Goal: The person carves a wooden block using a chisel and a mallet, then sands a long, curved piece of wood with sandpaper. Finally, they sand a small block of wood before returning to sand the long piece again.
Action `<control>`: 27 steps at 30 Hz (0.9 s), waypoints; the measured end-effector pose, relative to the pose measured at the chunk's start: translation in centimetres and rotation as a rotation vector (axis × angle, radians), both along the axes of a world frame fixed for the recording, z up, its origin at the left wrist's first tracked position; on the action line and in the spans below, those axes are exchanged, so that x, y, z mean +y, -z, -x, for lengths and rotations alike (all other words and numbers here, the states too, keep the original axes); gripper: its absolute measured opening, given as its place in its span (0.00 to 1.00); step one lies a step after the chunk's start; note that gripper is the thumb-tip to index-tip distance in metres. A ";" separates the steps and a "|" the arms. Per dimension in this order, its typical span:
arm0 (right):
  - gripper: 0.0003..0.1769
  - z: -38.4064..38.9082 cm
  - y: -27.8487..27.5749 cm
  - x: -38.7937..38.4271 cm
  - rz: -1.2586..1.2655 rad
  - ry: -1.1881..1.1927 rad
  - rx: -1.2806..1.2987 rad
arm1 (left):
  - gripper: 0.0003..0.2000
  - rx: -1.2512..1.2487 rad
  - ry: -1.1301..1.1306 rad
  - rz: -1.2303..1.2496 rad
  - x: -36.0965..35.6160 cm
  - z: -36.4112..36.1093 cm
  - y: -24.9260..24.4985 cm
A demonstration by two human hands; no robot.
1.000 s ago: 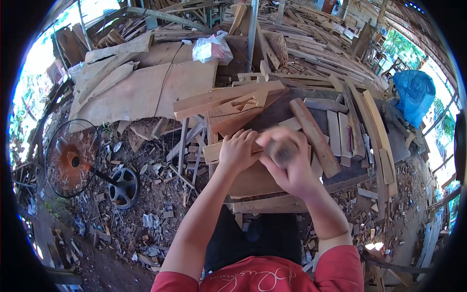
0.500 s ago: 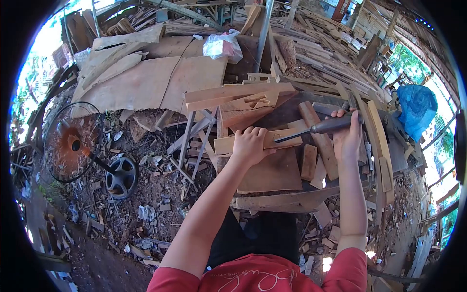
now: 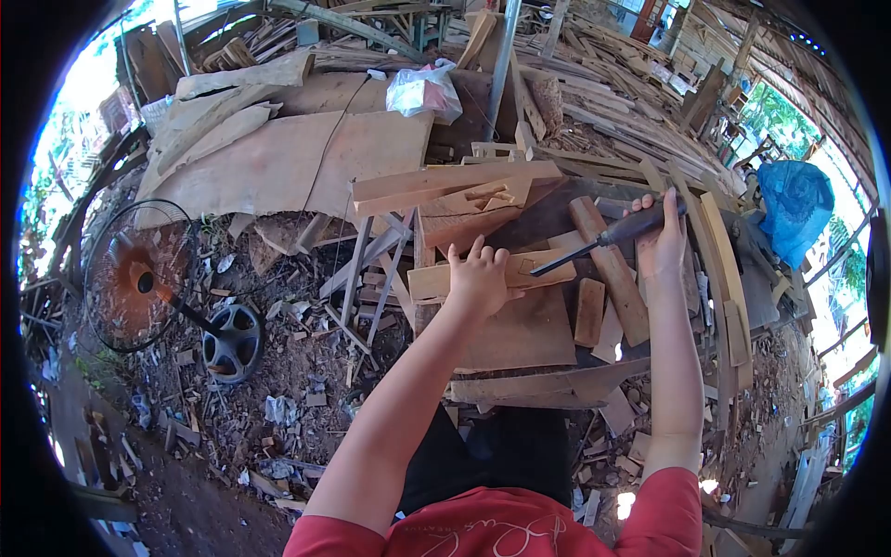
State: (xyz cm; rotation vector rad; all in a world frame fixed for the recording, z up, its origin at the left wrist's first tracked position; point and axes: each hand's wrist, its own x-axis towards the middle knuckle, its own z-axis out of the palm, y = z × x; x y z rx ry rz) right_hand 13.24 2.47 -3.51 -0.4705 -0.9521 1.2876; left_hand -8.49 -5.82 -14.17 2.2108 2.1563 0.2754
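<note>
My left hand (image 3: 479, 274) presses on a short light wooden board (image 3: 430, 282), its fingers over the far edge. My right hand (image 3: 661, 237) is closed round the dark handle of a chisel (image 3: 640, 225). The chisel's blade slopes down to the left, its tip at the board's upper face to the right of my left hand. Under the board is a flat wooden panel (image 3: 516, 336). A long wooden mallet-like piece (image 3: 610, 269) and a small wooden block (image 3: 589, 311) lie between the board and my right forearm.
Beyond the board lie a carved wooden piece (image 3: 469, 213) and a long plank (image 3: 399, 186). A fan (image 3: 144, 278) stands at the left. A white plastic bag (image 3: 424, 91) sits on sheets at the back; a blue bag (image 3: 796, 213) hangs at the right.
The chisel's handle has tipped up and its blade is steeper. My right hand has shifted slightly, and the fingers of my left hand have spread a little on the board.
</note>
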 end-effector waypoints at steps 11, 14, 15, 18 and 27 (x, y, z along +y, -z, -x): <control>0.12 6.1 -3.1 0.7 -0.310 -0.038 -0.430 | 0.36 0.015 -0.039 0.029 -0.3 -0.5 -0.5; 0.14 7.7 -2.9 0.9 -0.362 0.051 -0.481 | 0.36 0.010 -0.052 0.056 -0.2 -0.5 -0.5; 0.14 8.0 -2.9 1.2 -0.375 0.099 -0.546 | 0.36 0.011 -0.051 0.057 -0.2 -0.5 -0.4; 0.16 9.0 -2.9 1.5 -0.432 0.160 -0.635 | 0.36 -0.019 -0.043 0.070 -0.2 -0.5 -0.5; 0.20 10.5 -4.0 0.9 -0.402 -0.002 -0.754 | 0.38 -0.072 -0.011 0.006 -0.5 -0.3 -1.0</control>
